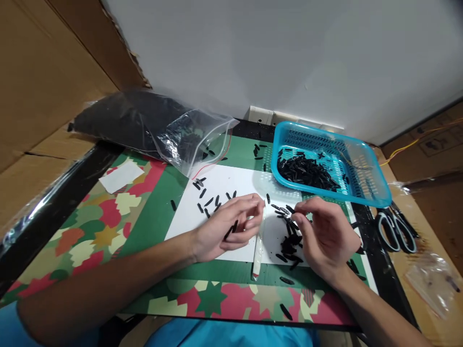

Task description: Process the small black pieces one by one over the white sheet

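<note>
My left hand (235, 221) is loosely curled over a white sheet (184, 224), with a couple of small, elongated black pieces (231, 230) showing among its fingers. To its right, my right hand (325, 231) pinches one black piece (290, 209) between thumb and fingertips. A small heap of similar black pieces (289, 243) lies just left of that hand, and several more are scattered beyond my left hand. Between the hands lies a slim white stick (258, 255) with a red mark near its near end, perhaps a pen.
A blue perforated basket (333, 196) holding many black pieces stands at the back right. At the back left lies a clear zip bag (152, 125) full of dark contents. Scissors (396, 231) and a small plastic bag (432, 284) are on the right. Cardboard (47, 62) rises on the left.
</note>
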`<state>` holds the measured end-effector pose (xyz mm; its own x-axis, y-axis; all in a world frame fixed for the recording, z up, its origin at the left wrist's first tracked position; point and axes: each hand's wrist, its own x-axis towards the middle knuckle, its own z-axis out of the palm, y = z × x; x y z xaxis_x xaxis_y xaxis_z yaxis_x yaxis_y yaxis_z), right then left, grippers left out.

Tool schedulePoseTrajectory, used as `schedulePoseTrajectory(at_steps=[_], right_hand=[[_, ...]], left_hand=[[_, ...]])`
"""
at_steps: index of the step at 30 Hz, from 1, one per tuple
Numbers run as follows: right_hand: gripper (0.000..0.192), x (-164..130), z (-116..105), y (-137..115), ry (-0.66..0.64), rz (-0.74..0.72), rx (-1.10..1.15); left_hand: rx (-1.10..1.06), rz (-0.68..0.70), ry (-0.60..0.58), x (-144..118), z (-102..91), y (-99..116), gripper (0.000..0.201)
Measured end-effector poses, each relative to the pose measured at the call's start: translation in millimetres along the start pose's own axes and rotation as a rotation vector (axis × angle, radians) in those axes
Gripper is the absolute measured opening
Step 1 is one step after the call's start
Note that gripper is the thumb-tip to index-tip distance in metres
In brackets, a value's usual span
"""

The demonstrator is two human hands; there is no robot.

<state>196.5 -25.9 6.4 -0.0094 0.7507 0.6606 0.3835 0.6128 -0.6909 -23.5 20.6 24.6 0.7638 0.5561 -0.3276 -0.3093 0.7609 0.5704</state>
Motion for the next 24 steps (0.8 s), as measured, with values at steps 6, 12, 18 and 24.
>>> schedulePoseTrajectory(at_steps=[6, 12, 18, 24], right_hand=[[0.025, 1.8, 3.3, -0.5, -0.218, 0.017, 0.087], [0.021, 5.0, -0.1, -1.8, -0.300, 0.066, 0.108], [0.012, 7.7, -3.2, 1.3, -0.337, 0.051, 0.065], [0.014, 7.4, 0.5, -1.3, -0.314, 0.019, 0.042]], left_hand=[[0.413, 0.021, -0.048, -0.8, -1.3, -6.1, 0.038], [0.436, 0.038, -0.066, 0.8, -2.5, -8.2, 0.037], [0.375, 0.051, -0.048, -0.1, -3.3, -8.9, 0.035], [0.354, 0.059, -0.067, -0.1, -4.1, -10.0, 0.032]])
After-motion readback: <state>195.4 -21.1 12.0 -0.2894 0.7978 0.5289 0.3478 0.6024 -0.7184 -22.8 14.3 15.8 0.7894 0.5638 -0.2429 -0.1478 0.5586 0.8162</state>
